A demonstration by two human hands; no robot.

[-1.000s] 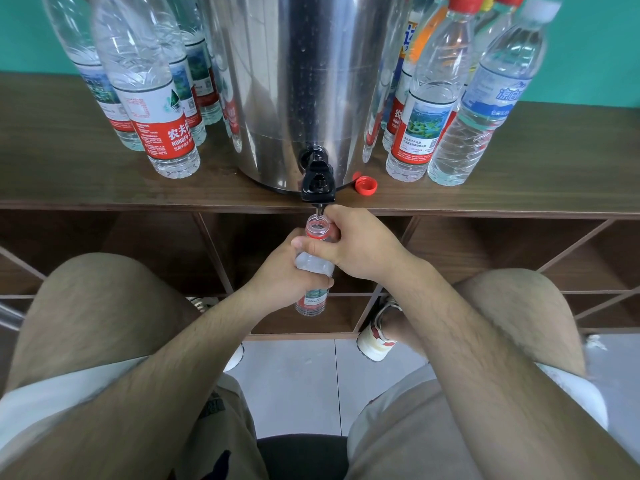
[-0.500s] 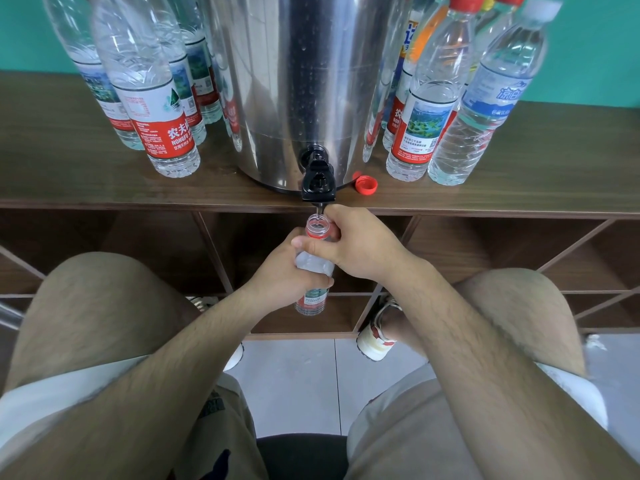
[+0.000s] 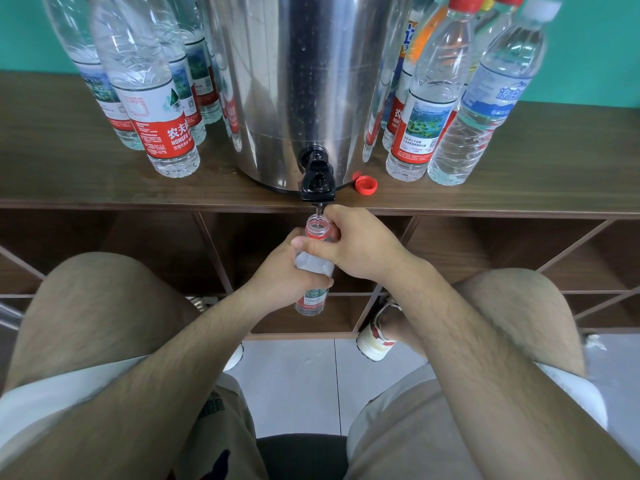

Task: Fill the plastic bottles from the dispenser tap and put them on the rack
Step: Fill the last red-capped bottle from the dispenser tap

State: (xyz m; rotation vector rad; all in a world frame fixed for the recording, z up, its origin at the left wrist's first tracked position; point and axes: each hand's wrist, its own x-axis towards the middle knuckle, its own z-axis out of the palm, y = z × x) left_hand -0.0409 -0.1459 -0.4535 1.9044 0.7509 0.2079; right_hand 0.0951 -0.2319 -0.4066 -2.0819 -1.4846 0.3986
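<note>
Left hand: grips bottle body.
Right hand: grips neck, hiding shoulder.
Dispenser: top cut off.
Fill level: unreadable.

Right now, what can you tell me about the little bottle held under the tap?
The bottle is small, clear plastic, uncapped, with a red neck ring and a red, white and green label low on its body. It is held upright, mouth below the black tap, where a thin stream seems to run in. The left hand grips its body; the right hand holds its neck.
</note>
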